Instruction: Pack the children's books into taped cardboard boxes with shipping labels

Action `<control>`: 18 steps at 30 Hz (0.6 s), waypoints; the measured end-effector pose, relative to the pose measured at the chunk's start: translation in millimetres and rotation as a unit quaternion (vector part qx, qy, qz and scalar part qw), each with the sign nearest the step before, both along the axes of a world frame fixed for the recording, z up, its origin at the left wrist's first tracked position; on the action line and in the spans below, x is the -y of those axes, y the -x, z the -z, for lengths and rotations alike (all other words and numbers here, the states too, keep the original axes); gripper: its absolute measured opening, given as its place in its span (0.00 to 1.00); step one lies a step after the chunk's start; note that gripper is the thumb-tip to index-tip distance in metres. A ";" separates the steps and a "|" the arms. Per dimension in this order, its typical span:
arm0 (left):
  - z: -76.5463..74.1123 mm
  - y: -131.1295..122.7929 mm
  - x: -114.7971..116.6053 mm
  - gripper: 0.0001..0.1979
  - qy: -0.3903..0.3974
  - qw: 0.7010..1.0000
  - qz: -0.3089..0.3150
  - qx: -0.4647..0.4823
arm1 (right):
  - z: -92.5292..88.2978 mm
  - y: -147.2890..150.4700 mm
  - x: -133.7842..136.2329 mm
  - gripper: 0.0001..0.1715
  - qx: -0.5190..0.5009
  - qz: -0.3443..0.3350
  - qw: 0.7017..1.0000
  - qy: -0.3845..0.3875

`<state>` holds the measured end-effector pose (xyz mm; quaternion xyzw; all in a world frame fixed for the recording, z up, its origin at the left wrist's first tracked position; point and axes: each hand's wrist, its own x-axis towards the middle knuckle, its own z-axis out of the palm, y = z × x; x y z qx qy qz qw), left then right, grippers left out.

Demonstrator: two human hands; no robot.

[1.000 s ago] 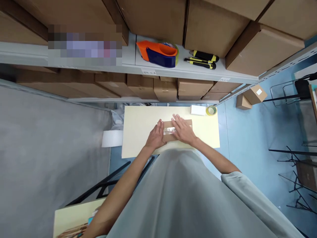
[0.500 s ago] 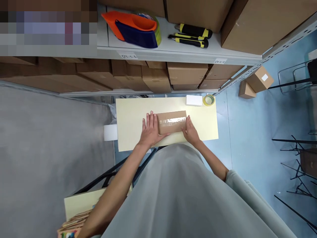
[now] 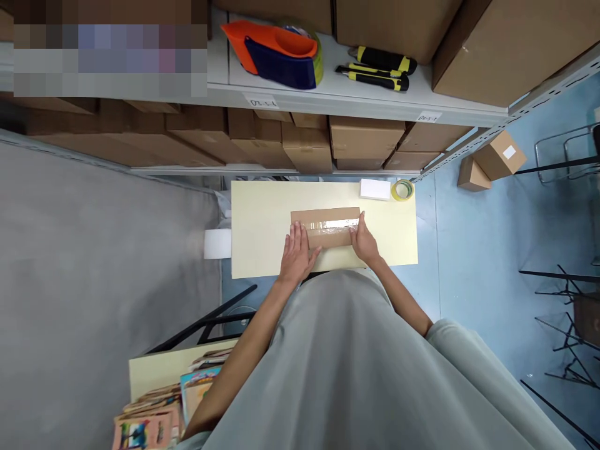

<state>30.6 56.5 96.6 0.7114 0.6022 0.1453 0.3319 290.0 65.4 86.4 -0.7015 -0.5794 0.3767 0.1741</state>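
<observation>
A small brown cardboard box [image 3: 323, 237] lies on the cream tabletop [image 3: 257, 250], with a shiny strip of clear tape along its top. My left hand [image 3: 296, 256] rests flat over the box's near left corner, its fingers stretched out and the thumb apart along the near edge. At the other end, my right hand [image 3: 365, 242] grips the box's right side, fingers along the end and thumb at the top near the tape. A white box [image 3: 375, 189] and a roll of tape [image 3: 402, 190] sit at the table's far right corner.
Above the table, a grey shelf [image 3: 328, 103] holds cardboard boxes, several box cutters [image 3: 377, 78] and an orange and blue tape dispenser [image 3: 281, 59]. Books [image 3: 154, 422] are stacked at lower left. Two cardboard boxes [image 3: 499, 153] lie on the blue floor at right.
My left hand has shifted from the box's left end onto its near left corner, baring the far left corner. My right hand stays at the right end. The whole view has shifted slightly.
</observation>
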 end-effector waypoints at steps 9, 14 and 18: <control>25.1 7.9 -36.0 0.38 0.159 0.937 -0.215 0.225 | 9.5 2.9 -10.5 0.62 -0.157 0.123 0.978 0.062; 28.4 15.4 -40.7 0.31 0.189 0.930 -0.188 0.252 | 5.4 1.6 -14.8 0.54 -0.193 0.124 0.972 0.047; 27.8 22.8 -33.0 0.33 0.139 0.955 -0.128 0.230 | -11.2 -6.8 -9.5 0.46 -0.213 0.140 0.967 -0.007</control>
